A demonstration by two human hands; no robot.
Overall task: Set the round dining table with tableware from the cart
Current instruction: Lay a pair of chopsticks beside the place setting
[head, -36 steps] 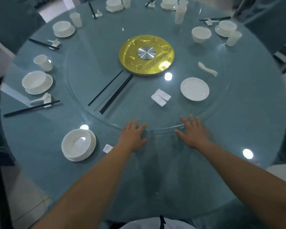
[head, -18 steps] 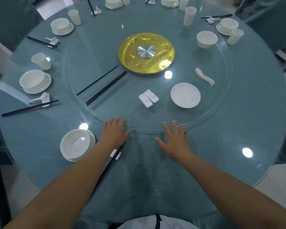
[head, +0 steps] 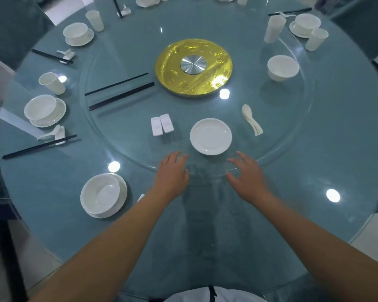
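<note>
My left hand [head: 171, 172] and my right hand [head: 247, 174] lie flat with spread fingers on the near rim of the glass turntable [head: 292, 153], holding nothing. On the turntable just beyond my hands sits a white plate [head: 210, 136]. Left of it lie two white chopstick rests [head: 162, 124], and further left two pairs of black chopsticks [head: 121, 95]. White spoons [head: 251, 119] lie right of the plate, a white bowl [head: 283, 67] at the far right. A bowl on a plate [head: 103, 195] stands on the round table [head: 314, 214] left of my left arm.
Several set places ring the table's left and far side: bowls on plates [head: 44, 110], cups [head: 52, 83], chopsticks on rests [head: 38, 146]. A gold disc [head: 193, 67] marks the turntable's centre. Teal chairs [head: 11, 25] stand round the table. A tall cup [head: 274, 29] stands at the far right.
The turntable has turned clockwise under my hands: plate, rests and chopsticks swung leftward towards me. My hands slid left with the rim, then came back towards the middle.
</note>
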